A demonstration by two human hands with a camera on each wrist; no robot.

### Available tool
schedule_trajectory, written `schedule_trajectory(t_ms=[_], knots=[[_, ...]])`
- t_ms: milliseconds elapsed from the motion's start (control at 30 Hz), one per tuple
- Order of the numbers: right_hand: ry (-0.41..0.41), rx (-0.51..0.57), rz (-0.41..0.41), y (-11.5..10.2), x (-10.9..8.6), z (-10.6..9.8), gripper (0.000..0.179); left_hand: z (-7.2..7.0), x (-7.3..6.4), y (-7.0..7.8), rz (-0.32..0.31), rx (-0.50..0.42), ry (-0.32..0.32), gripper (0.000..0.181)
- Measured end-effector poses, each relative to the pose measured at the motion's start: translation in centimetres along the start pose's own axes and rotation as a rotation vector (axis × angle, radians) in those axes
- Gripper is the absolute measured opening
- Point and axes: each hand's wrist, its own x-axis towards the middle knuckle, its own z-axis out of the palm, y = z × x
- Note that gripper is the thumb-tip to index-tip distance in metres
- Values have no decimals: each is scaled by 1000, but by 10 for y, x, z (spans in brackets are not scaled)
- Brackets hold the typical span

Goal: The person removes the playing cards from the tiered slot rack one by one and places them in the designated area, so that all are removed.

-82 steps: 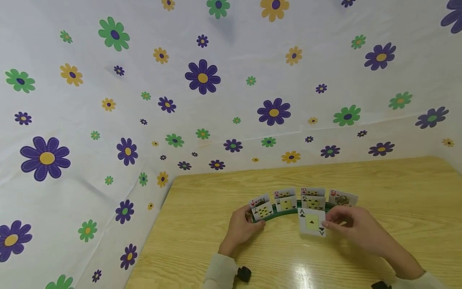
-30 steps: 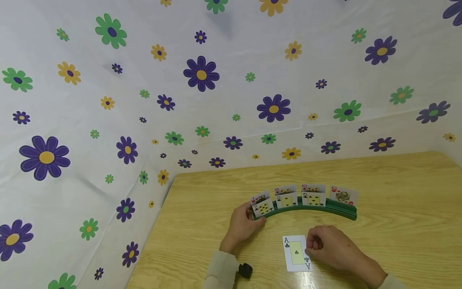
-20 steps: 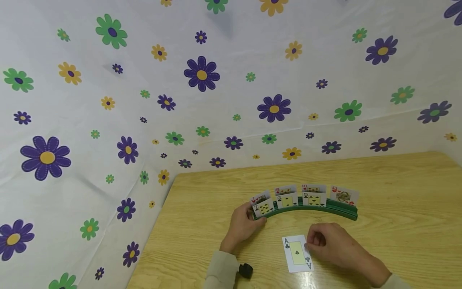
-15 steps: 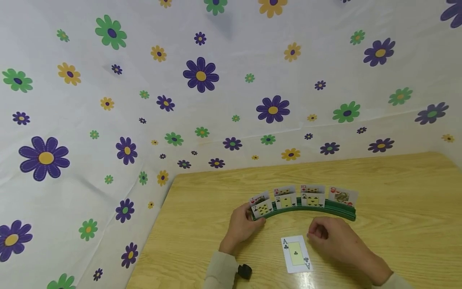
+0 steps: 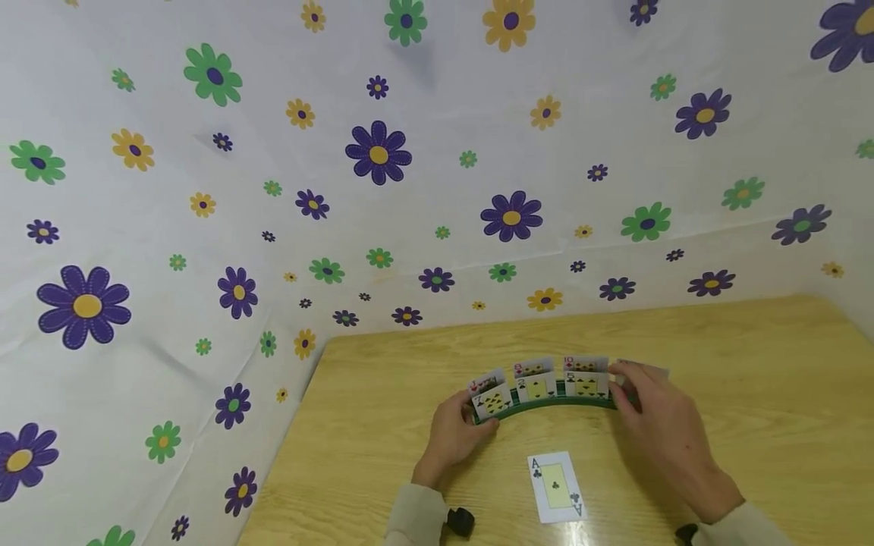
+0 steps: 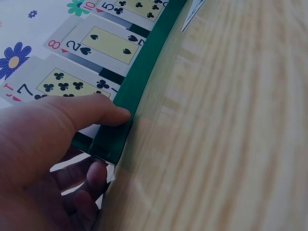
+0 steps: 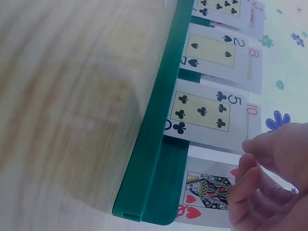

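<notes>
Pose | left hand [image 5: 452,431] curled round green rack [image 6: 139,77] | right hand [image 5: 668,431] at five of clubs [image 7: 202,113], pinch unclear

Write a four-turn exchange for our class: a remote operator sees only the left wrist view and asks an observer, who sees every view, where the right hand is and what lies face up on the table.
Operator: From the left wrist view, I see the left hand gripping the end of the rack. Where is the right hand?
Observer: At the edge of the 5 of clubs; I can't tell whether it pinches it.
Operator: And what lies face up on the table, in front of the rack?
Observer: The ace of clubs.
</notes>
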Motion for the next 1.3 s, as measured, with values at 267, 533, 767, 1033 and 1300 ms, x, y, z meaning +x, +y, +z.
schedule_trajectory(t_ms=[267,533,767,1033,1300], knots=[[-31,-12,36,1,5,4,22,2,1,-2,11,14,-4,40],[-56,-18,20,-1,3,1,19,2,0,-4,7,5,-9,41],[-64,68,65,-12,5,-13,19,2,0,-5,11,-2,-11,42],[-161,145,135,-20,7,-30,13,2,1,-6,20,16,-4,43],[-406,179,247,-13,6,-34,8,0,2,-5,21,11,-9,43]])
